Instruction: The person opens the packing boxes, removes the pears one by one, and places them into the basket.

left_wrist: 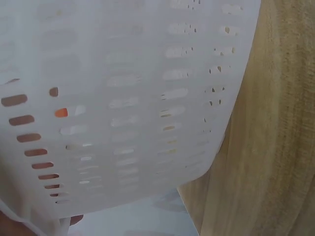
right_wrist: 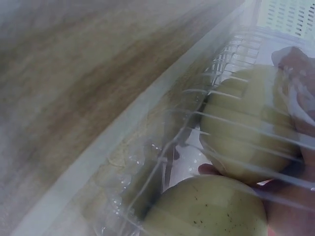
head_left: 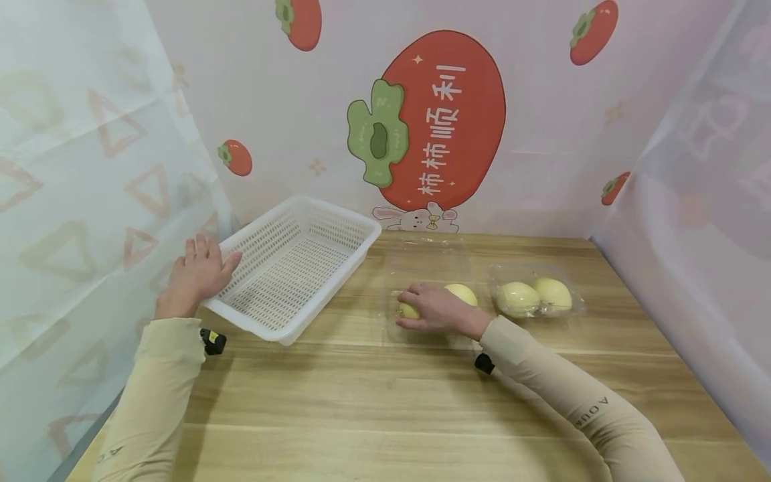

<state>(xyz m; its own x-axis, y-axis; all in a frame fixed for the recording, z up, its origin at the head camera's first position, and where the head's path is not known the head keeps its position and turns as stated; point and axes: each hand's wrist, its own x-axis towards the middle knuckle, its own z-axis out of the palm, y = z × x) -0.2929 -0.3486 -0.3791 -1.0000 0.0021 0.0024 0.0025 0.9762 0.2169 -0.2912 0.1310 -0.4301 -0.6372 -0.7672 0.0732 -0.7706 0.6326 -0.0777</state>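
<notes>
My left hand (head_left: 200,271) rests on the left rim of a white perforated plastic basket (head_left: 361,244), fingers straight and thumb over the edge. In the left wrist view the basket's slotted wall (left_wrist: 138,108) fills most of the frame. With curled fingers, my right hand (head_left: 435,309) grips a pale yellow pear (head_left: 408,310) inside an open clear plastic box (head_left: 391,330). A second pear (head_left: 461,293) sits beside that hand in the box. The right wrist view shows the gripped pear (right_wrist: 246,123) through the clear wall, with the other pear (right_wrist: 206,209) nearer the camera.
To the right stands another clear plastic box (head_left: 578,306) with two pears (head_left: 518,298). The wooden table (head_left: 361,415) runs back to a printed cloth backdrop (head_left: 542,187). Cloth sides rise at left (head_left: 78,201) and right (head_left: 693,221).
</notes>
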